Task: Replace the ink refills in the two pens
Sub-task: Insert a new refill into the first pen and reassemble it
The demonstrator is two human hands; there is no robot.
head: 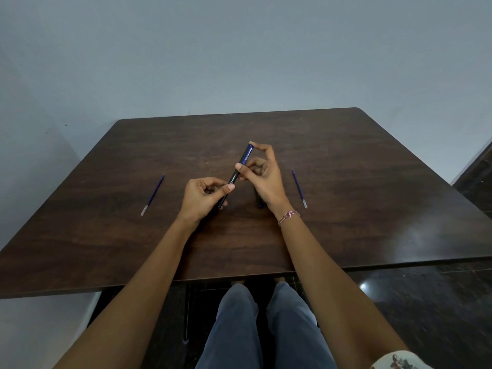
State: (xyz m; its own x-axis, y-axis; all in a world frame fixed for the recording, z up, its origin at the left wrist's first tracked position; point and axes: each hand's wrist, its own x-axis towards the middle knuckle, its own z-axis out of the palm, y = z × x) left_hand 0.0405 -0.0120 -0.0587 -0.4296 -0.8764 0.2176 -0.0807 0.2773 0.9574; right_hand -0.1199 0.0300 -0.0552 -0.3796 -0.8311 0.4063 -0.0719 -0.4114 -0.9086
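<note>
I see a dark wood-grain bench (372, 182) with rounded far corners, its far edge close to a plain pale grey-blue wall (239, 49). To my right lies a dark glossy floor (426, 310), with a bright spot of glare just below the bench's near edge. Under that edge a thin dark leg (187, 315) runs down. Blue-grey jeans (239, 331) fill the bottom centre. A patterned sleeve (396, 361) sits bottom right, and a pink-and-white bracelet (288, 216) shows over the bench.

Open passage over the far bench (332, 134); the left refill (152, 194) and right refill (299, 188) lie mid-depth at either side.
</note>
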